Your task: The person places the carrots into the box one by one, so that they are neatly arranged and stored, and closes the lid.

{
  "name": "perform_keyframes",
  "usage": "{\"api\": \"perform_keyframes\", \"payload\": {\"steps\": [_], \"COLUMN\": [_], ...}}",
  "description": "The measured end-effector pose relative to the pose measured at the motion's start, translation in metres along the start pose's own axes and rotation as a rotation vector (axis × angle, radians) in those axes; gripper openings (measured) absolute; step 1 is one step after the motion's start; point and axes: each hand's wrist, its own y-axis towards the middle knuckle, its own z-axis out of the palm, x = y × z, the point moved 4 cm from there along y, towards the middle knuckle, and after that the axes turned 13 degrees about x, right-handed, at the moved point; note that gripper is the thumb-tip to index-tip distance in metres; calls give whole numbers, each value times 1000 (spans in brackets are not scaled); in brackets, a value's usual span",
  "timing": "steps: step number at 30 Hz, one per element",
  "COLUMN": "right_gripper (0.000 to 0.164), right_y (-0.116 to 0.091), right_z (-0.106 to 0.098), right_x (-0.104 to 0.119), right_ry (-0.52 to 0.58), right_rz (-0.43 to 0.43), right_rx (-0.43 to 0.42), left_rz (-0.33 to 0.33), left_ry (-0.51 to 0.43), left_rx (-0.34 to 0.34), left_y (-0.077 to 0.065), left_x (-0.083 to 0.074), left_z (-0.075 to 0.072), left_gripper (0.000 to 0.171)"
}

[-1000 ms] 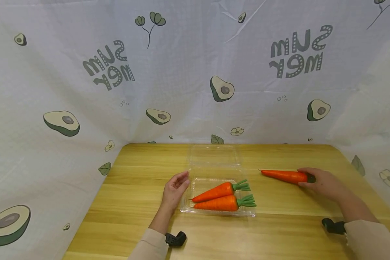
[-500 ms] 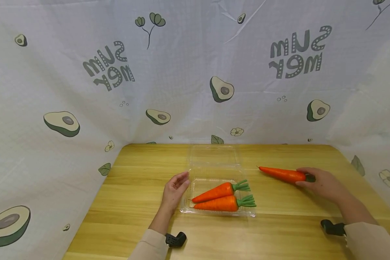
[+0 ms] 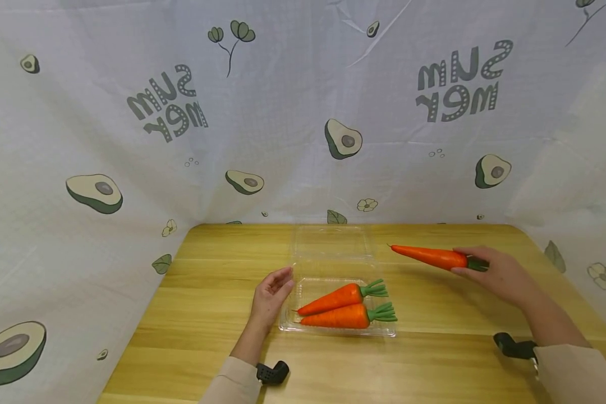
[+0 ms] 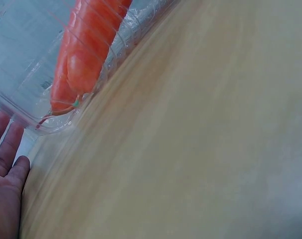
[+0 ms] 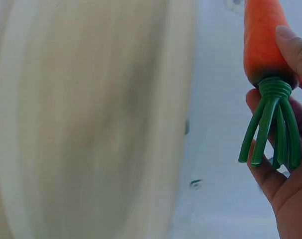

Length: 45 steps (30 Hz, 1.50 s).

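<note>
My right hand (image 3: 500,275) pinches a carrot (image 3: 429,256) near its thick end, thumb on one side. The carrot is raised over the table, its tip pointing left. Its short green stalks (image 5: 275,122) hang over my fingers in the right wrist view. Two more carrots, an upper one (image 3: 333,299) and a lower one (image 3: 338,317), lie side by side in a clear plastic clamshell box (image 3: 303,286), stalks reaching over its right side. My left hand (image 3: 271,297) stands at the box's left side with relaxed fingers, fingertips right at the rim (image 4: 16,117).
The box's clear lid (image 3: 333,240) lies folded back toward the far edge of the wooden table (image 3: 222,280). A white cloth (image 3: 293,112) printed with avocados hangs behind and beside the table. Each wrist wears a small black camera (image 3: 272,372).
My right hand has lifted the carrot off the table and moved it slightly left and away from me. My left hand and the boxed carrots have stayed in place.
</note>
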Motion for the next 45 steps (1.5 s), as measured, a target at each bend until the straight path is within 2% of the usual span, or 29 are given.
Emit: {"api": "perform_keyframes", "payload": {"steps": [4, 15, 22, 31, 45], "right_gripper": [68, 64, 57, 49, 45], "right_y": [-1, -2, -3, 2, 22], "right_z": [-6, -18, -20, -16, 0], "right_x": [15, 55, 79, 101, 130], "right_ry": [26, 6, -42, -75, -97], "right_rz": [5, -58, -148, -259, -358], "right_rx": [20, -27, -83, -142, -90], "left_rz": [5, 13, 14, 6, -3], "left_ry": [5, 17, 21, 6, -19], "left_rx": [1, 2, 2, 4, 5], "left_y": [-1, -1, -1, -1, -1], "left_x": [0, 1, 1, 1, -1], "left_z": [0, -1, -1, 0, 0], "left_gripper": [38, 37, 38, 38, 39]}}
